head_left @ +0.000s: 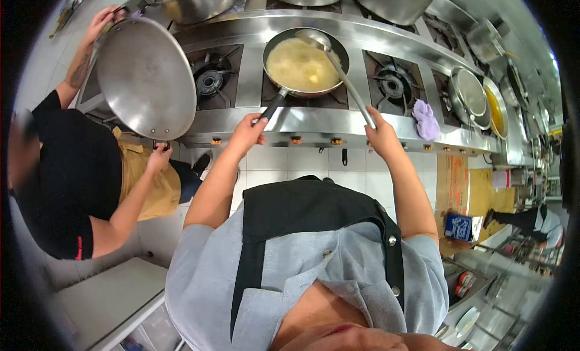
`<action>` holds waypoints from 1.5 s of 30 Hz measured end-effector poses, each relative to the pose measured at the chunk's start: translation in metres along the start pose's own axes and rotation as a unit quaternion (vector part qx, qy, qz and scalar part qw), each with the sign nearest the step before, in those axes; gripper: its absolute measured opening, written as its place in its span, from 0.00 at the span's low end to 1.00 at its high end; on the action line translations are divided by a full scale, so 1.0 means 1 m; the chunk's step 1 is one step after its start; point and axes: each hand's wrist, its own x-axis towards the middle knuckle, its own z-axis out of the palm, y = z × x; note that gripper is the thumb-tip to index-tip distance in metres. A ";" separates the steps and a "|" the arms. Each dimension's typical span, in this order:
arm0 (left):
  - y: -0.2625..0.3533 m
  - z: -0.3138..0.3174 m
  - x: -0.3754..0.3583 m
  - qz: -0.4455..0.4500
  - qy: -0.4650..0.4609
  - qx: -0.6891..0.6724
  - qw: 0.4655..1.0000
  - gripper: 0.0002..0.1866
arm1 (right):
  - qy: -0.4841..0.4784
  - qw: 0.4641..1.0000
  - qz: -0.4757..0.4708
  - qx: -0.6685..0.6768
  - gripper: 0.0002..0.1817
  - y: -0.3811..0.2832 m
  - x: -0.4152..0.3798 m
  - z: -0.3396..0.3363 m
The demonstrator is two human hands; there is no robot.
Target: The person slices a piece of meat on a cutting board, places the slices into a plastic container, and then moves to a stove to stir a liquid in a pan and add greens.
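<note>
A frying pan (270,51) sits over a burner at the middle of the stove. Yellowish bubbling liquid (290,64) fills much of it, with a paler yellow lump (313,73) near its right side. My left hand (248,133) is closed around the pan's black handle (275,105). In my right hand (382,132) is the long metal handle of a ladle (344,79). The ladle's bowl (313,39) rests at the far rim of the pan, tilted over the liquid.
At left, a co-worker (72,169) holds a large wide pan (145,79) tilted up over the stove. Bare burners (210,82) (394,83) flank my pan. A purple cloth (426,119) lies on the front edge. Big pots (199,3) stand behind; strainers (468,91) are at right.
</note>
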 end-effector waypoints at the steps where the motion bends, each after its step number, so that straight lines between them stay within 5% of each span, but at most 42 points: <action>1: 0.002 0.011 -0.006 -0.007 -0.022 -0.022 1.000 0.27 | -0.005 1.000 0.018 -0.003 0.31 -0.001 0.003 -0.008; 4: 0.013 0.040 -0.021 -0.041 -0.030 -0.009 0.999 0.28 | -0.037 0.998 0.041 -0.042 0.31 0.003 0.022 -0.030; 5: 0.008 0.047 -0.020 -0.041 -0.027 -0.017 0.999 0.27 | 0.025 0.996 -0.063 -0.061 0.31 0.033 0.036 -0.024; 8: 0.011 0.058 -0.025 -0.060 0.021 -0.023 0.998 0.28 | -0.005 0.996 -0.070 -0.052 0.31 0.049 0.055 -0.035; 12: 0.008 0.063 -0.022 -0.067 0.055 -0.011 0.996 0.26 | -0.153 0.987 -0.020 0.052 0.31 0.047 0.068 -0.048; 21: 0.009 0.063 -0.024 -0.078 0.086 -0.022 0.993 0.21 | -0.325 0.822 0.182 0.431 0.33 0.012 0.068 -0.063; 29: 0.012 0.054 -0.024 -0.080 0.031 -0.010 0.996 0.22 | -0.339 0.752 0.226 0.518 0.24 -0.013 0.058 -0.052; 35: 0.017 0.045 -0.025 -0.064 -0.019 -0.008 0.998 0.23 | -0.381 0.560 0.260 0.688 0.17 -0.012 0.039 -0.057; 45: 0.017 0.039 -0.020 -0.079 -0.051 0.042 0.995 0.26 | -0.378 0.300 0.250 0.839 0.26 -0.032 -0.006 -0.042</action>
